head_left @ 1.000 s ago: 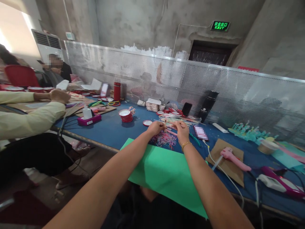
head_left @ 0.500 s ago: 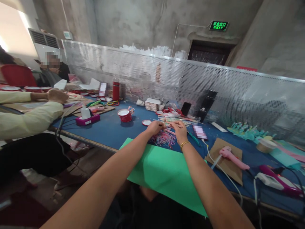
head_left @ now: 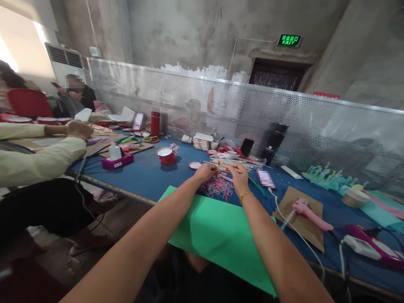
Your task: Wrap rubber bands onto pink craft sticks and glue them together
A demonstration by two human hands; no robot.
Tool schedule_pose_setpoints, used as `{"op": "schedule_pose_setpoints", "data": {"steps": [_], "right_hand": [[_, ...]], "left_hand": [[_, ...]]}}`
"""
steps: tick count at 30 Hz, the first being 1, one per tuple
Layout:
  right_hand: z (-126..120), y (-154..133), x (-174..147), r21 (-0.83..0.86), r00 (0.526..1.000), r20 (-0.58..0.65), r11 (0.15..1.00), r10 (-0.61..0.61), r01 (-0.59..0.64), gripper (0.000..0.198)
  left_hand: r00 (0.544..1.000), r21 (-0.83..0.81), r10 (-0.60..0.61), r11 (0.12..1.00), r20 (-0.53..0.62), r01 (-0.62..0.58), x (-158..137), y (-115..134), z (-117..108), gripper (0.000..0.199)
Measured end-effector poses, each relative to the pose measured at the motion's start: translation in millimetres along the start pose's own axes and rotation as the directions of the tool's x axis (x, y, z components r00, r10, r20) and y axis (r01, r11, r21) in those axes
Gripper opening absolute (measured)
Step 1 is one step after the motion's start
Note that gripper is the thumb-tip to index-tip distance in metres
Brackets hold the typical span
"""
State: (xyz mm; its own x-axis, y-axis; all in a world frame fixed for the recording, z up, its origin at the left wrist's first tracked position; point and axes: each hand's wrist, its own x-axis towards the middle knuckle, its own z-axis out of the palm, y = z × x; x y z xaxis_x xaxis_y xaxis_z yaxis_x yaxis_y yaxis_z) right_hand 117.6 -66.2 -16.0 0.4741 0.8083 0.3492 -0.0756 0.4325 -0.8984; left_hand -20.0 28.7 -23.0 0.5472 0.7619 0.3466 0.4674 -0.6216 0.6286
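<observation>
A small, slender tan piece, perhaps of wood (head_left: 219, 165), stands roughly upright at the fingertips of the person's left hand (head_left: 206, 171), above the blue-topped worktable (head_left: 142, 168); the left fingers are curled in and appear to pinch it low down, with its tip showing above them; the right hand (head_left: 239, 174) is just beside it, thumb and fingers bent toward one another, though whether they grip anything cannot be told at this size.

The piece should be light and fairly stiff, easily twisted or dropped; a fingertip pinch near its base, leaving the top free, seems the surest hold; a loose tangle of thin pink and purple strands (head_left: 217, 188) lies just below the hands, probably soft, springy and apt to snag, so one strand is best drawn by its end; nearer the body is a flat, bright green sheet (head_left: 214, 227), beneath the forearms.
</observation>
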Motion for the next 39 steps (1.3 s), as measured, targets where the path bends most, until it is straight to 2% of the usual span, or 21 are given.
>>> {"op": "schedule_pose_setpoints", "data": {"steps": [3,10,13,17,23,29,34,39], "right_hand": [[1.4,1.9,-0.8,0.059,0.996,0.072,0.997,0.044,-0.048,0.018],[-1.6,-1.1,1.4,0.043,0.998,-0.028,0.998,0.052,-0.051,0.017],[-0.9,-0.5,0.3,0.069,0.998,0.005,0.996,0.057,-0.058,0.019],[0.6,1.2,0.2,0.056,0.999,0.049,0.998,0.025,-0.028,0.020],[0.1,-4.9,0.7,-0.044,0.995,-0.070,0.997,-0.068,0.065,0.012],[1.8,-4.2,-1.0,-0.048,0.998,-0.008,0.997,-0.058,0.057,0.014],[-0.3,-3.9,1.7,-0.061,0.993,-0.077,0.994,-0.091,0.086,0.012],[1.0,-2.8,1.4,-0.055,0.998,-0.006,0.996,-0.069,0.069,0.014]], "left_hand": [[1.000,-0.007,0.012,1.000,0.012,-0.012,0.0,-0.1,0.1,0.042],[1.000,-0.004,0.030,1.000,0.007,-0.030,-1.0,1.8,-1.3,0.039],[1.000,-0.003,0.007,1.000,0.009,-0.007,-0.7,2.0,-1.1,0.039],[1.000,-0.023,0.003,1.000,0.017,-0.003,0.3,1.3,-0.1,0.036],[1.000,-0.010,0.008,1.000,0.014,-0.008,0.2,2.4,-0.7,0.032],[0.999,-0.024,0.032,0.999,0.012,-0.032,1.2,1.2,0.0,0.032],[0.999,-0.022,0.047,0.999,0.010,-0.047,0.7,0.8,-0.6,0.033],[0.999,-0.030,0.053,0.998,0.015,-0.052,1.8,-0.7,0.5,0.032]]}}
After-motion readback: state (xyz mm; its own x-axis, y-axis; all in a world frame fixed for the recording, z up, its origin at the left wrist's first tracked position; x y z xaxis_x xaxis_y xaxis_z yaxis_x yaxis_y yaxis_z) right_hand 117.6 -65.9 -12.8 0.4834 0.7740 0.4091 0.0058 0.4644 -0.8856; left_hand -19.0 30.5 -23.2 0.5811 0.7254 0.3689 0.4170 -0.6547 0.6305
